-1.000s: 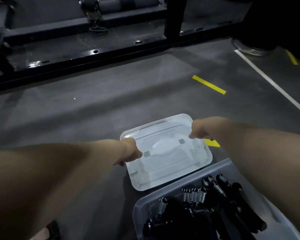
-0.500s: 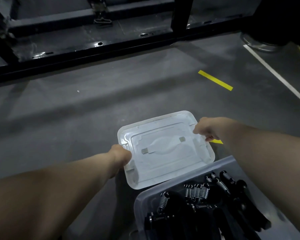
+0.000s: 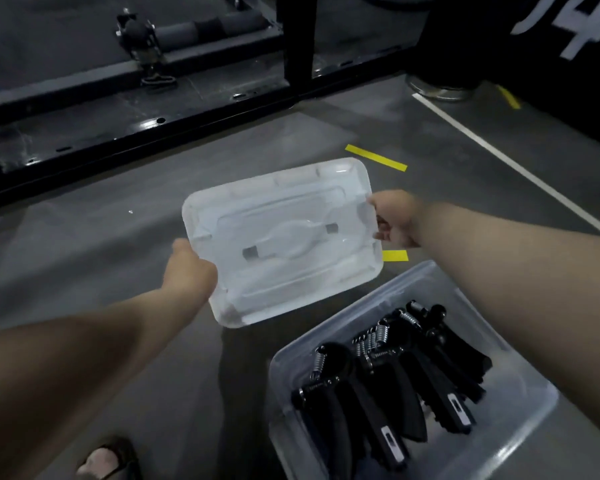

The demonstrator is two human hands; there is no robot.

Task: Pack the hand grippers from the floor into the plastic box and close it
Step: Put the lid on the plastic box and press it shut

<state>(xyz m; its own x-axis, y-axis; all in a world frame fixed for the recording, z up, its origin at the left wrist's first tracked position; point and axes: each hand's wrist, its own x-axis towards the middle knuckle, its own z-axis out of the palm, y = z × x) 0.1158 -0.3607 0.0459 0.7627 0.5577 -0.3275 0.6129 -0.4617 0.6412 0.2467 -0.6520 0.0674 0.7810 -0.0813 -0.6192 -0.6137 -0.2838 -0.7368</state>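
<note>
A clear plastic box (image 3: 520,441) stands open on the grey floor at the lower right. Several black hand grippers (image 3: 388,379) with metal springs lie packed inside it. The translucent white lid (image 3: 284,216) is held off the floor, tilted, up and to the left of the box. My left hand (image 3: 187,268) grips the lid's left edge. My right hand (image 3: 395,220) grips its right edge, fingers curled under the rim.
A black metal equipment frame (image 3: 136,109) runs across the floor beyond the lid. Yellow tape marks (image 3: 374,157) and a white line (image 3: 506,161) cross the floor on the right. A round metal base (image 3: 440,90) sits at the upper right. A foot in a sandal (image 3: 104,459) shows at the bottom.
Both hands have taken hold of the lid and raised it off the floor, tilting it. The view has shifted so the box shows more fully.
</note>
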